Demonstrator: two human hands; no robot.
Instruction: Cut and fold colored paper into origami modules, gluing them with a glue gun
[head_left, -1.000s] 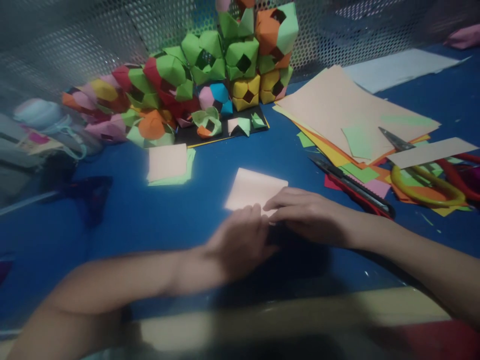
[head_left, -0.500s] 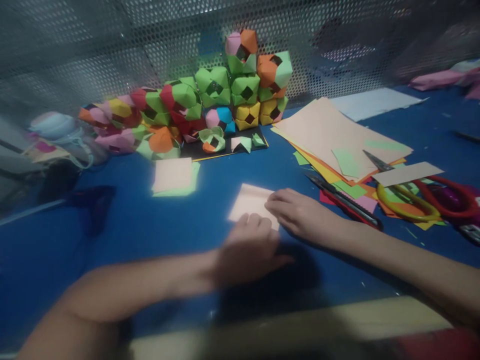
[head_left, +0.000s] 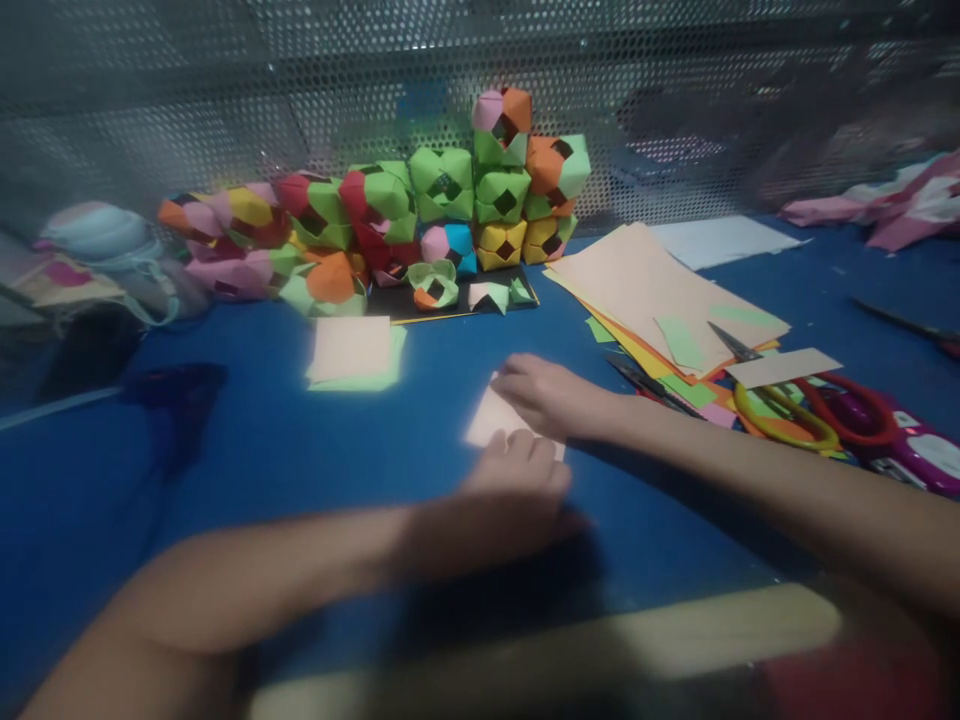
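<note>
A small pale peach square of paper (head_left: 489,415) lies on the blue tabletop, partly hidden under both hands. My left hand (head_left: 517,480) holds down its near edge with curled fingers, the thumb pointing right. At the far edge, my right hand (head_left: 536,390) presses on the paper with its fingers bent and held together. Whatever fold lies beneath the right fingers is hidden. To the left sits a stack of peach squares (head_left: 352,345) over light green paper (head_left: 397,350).
Colourful folded paper cubes (head_left: 442,185) are piled at the back against a perforated metal panel (head_left: 337,110). On the right lie large paper sheets (head_left: 637,280), a cutter knife (head_left: 656,385), scissors (head_left: 784,420) and paper scraps. A bottle (head_left: 101,240) stands at the left.
My right hand has slid left along the paper's far edge, covering more of it. My left hand stays at the near edge. The view has shifted slightly.
</note>
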